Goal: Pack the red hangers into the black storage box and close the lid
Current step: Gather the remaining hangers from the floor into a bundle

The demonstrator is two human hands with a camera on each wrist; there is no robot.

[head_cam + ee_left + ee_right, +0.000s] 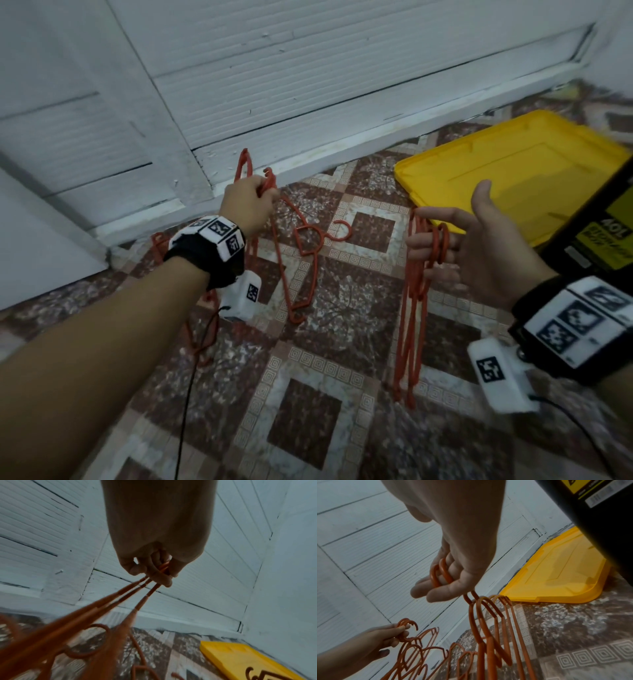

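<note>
several red hangers (268,180) hang bunched from your left hand (248,202), its fingers clenched round their hooks. one loose hanger (349,231) lies on the patterned floor (308,411) between your hands. your right hand (479,240) is relaxed, more hangers (411,291) looped over nearly straight fingers. the yellow lid (513,178) lies flat beside the black storage box (589,233).

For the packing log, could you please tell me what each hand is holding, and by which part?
The left hand grips a bunch of red hangers by their hooks; the right hand carries a second bunch, hooks looped over its fingers.
</note>
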